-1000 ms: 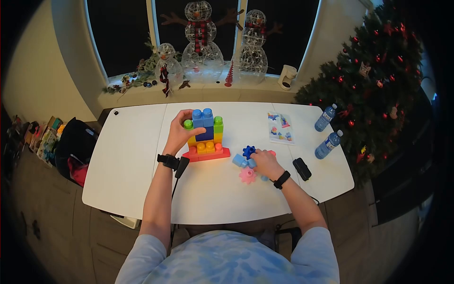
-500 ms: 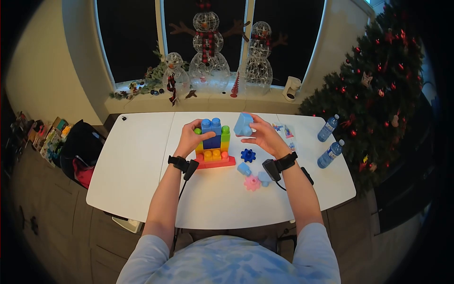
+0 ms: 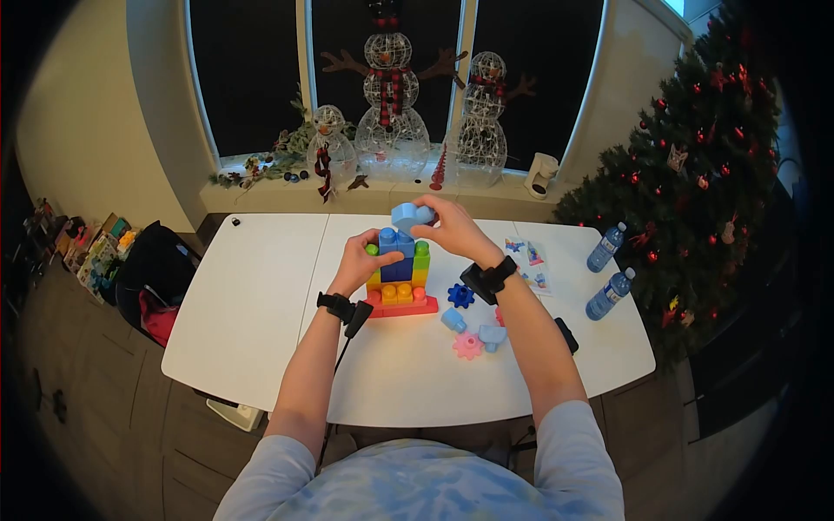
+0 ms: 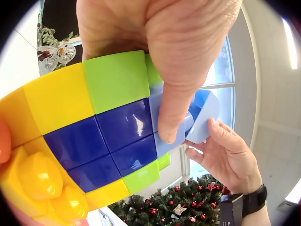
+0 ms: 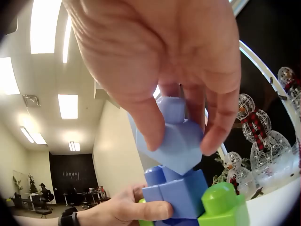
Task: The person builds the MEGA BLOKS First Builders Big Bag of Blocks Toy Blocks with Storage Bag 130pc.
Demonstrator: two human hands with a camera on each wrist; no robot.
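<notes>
A tower of toy building blocks (image 3: 398, 271) stands on a red base, with yellow, green, dark blue and light blue blocks. My left hand (image 3: 354, 263) grips its upper left side; the thumb (image 4: 173, 117) lies across the light blue top block (image 5: 176, 192), fingers behind. Just over that block, my right hand (image 3: 456, 230) pinches a light blue angled block (image 5: 176, 143), which sits tilted, its lower corner right at the top studs. To the tower's right lie a dark blue gear (image 3: 460, 296), a pink gear (image 3: 467, 346) and light blue blocks (image 3: 453, 320).
Behind my right forearm are a picture sheet (image 3: 537, 253) and a partly hidden black case (image 3: 566, 335). Two water bottles (image 3: 611, 293) stand at the table's right edge, beside a decorated tree (image 3: 678, 182). Wire snowmen (image 3: 391, 130) line the window sill.
My right hand took the light blue angled block from the loose pieces, lifted it and carried it left to above the tower. The left hand has stayed on the tower.
</notes>
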